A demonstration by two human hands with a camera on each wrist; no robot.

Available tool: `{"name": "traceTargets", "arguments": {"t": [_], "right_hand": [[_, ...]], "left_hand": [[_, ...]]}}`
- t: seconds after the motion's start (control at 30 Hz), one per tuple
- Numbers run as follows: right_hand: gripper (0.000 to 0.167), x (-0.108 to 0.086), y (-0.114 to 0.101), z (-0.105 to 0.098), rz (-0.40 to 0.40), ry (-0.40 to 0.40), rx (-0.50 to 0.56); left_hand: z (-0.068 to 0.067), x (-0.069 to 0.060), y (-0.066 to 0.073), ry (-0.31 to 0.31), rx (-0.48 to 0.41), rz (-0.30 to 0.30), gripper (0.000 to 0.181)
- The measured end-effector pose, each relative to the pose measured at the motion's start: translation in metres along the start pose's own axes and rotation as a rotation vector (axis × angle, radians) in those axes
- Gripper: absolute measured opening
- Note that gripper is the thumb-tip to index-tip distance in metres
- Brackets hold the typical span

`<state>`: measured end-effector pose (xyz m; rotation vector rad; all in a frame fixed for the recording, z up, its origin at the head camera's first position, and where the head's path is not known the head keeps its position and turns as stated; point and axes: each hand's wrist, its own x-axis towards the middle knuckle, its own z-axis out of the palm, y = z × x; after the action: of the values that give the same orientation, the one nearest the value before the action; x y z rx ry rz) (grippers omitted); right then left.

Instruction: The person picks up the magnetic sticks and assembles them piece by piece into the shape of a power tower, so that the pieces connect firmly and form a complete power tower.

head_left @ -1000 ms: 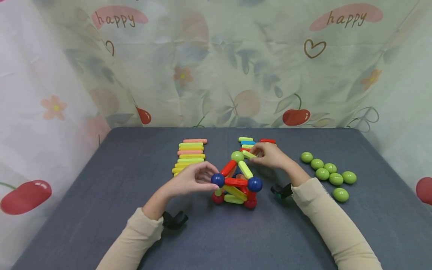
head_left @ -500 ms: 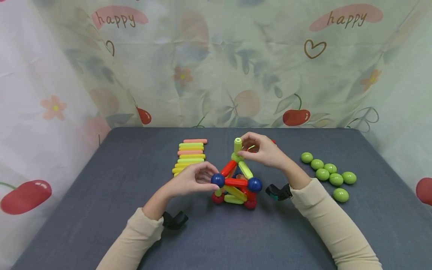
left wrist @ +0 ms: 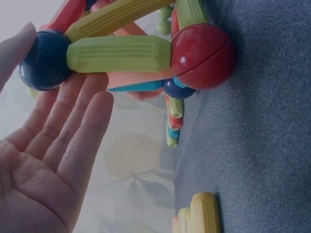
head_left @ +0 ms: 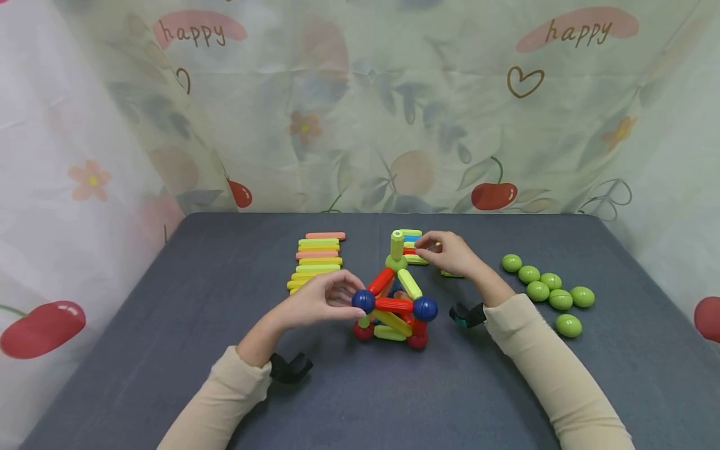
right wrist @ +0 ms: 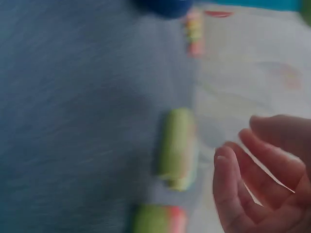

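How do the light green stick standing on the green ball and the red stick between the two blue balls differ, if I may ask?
Colour: the light green stick is pale, while the red stick is bright red.
Pose: the light green stick stands upright; the red stick lies roughly level.
Ends: the light green stick meets the green ball below and its top is free; the red stick has blue balls at both ends.
Both are joined to balls.
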<state>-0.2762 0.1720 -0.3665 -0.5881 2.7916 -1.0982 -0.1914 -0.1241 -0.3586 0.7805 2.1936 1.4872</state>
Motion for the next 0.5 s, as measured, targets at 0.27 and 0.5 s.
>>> {"name": "traceTargets", "arguments": {"t": [0.27,0.5], "right_hand": [[0.029,0.006,0.009,0.019,-0.018,-0.064,-0.232],[0.016,0.005,0.003,0.023,0.072,-0.107,-0.305]], "left_hand": [[-0.001,0.0,0.0,-0.014,0.006,0.013,0.034],[-0.001,-0.001,0.0,-0.012,0.017,0.025,0.034]]}}
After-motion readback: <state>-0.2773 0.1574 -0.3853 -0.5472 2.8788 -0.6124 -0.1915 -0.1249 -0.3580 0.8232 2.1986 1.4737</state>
